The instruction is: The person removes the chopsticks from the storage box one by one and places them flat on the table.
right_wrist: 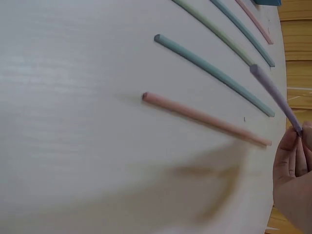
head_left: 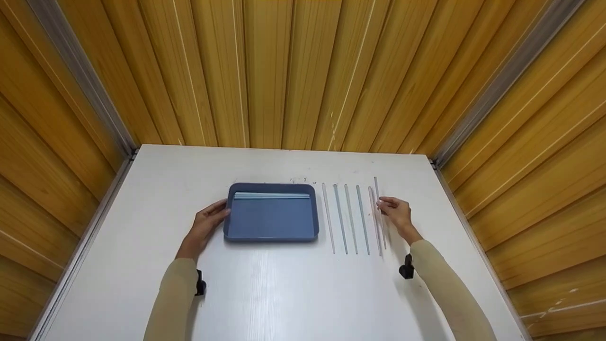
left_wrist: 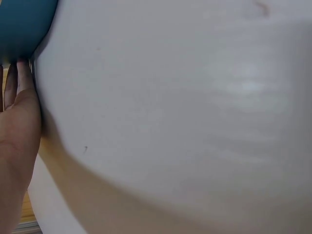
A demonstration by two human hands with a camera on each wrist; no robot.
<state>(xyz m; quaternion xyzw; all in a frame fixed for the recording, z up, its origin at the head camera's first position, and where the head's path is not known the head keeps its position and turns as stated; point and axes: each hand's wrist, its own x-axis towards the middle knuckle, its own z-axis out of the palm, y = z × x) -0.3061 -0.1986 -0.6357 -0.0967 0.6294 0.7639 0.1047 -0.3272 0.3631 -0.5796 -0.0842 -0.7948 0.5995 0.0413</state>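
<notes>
A blue rectangular tray (head_left: 271, 238) lies on the white table with a few pale blue straws (head_left: 272, 195) along its far inner side. My left hand (head_left: 208, 221) holds the tray's left side, thumb at the rim. In the left wrist view, its fingertips meet the tray wall (left_wrist: 24, 29). Between thumb and fingers, my right hand (head_left: 396, 215) pinches a lilac straw (right_wrist: 277, 95) that is raised off the table. Beside it lies a pink straw (right_wrist: 204, 117). Farther left are a blue straw (right_wrist: 214, 73), a green straw (right_wrist: 214, 30) and others, roughly parallel.
The white table (head_left: 293, 293) extends around the tray and straws. Wood-patterned panels (head_left: 265, 71) stand behind it and on both sides, with grey metal posts (head_left: 85, 71) at the corners. Both sleeves have a black wrist device (head_left: 406, 267) beside them.
</notes>
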